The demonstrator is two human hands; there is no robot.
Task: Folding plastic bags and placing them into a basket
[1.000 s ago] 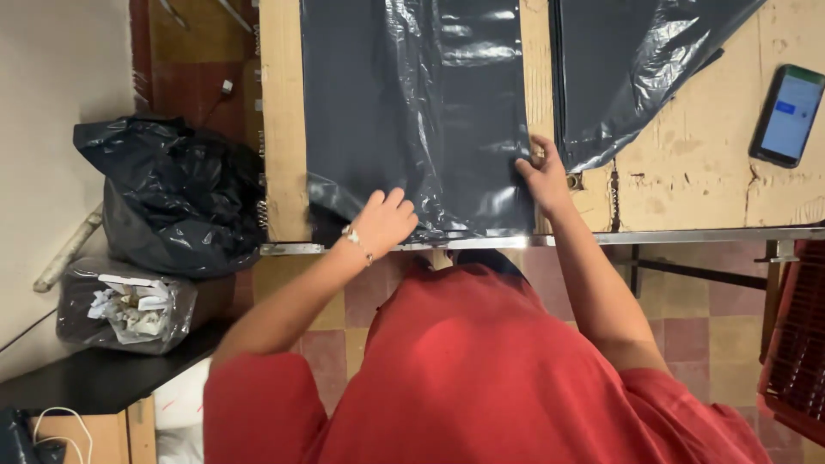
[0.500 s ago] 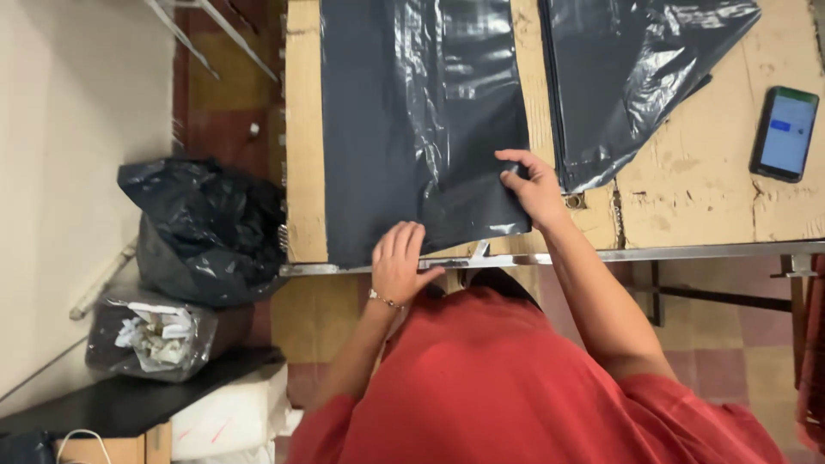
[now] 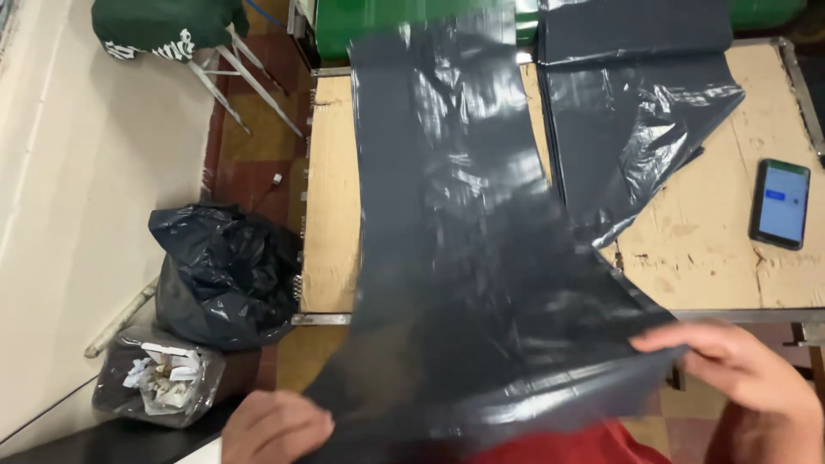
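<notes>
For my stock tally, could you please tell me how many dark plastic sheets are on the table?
2: one long sheet with its near end lifted by both hands, and a second sheet lying to its right. More could lie hidden underneath.

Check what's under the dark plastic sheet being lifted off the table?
Beside the lifted plastic sheet, bare wooden table shows left and right. Both hands, left and right, hold its near edge. Whatever lies beneath the middle is covered.
</notes>
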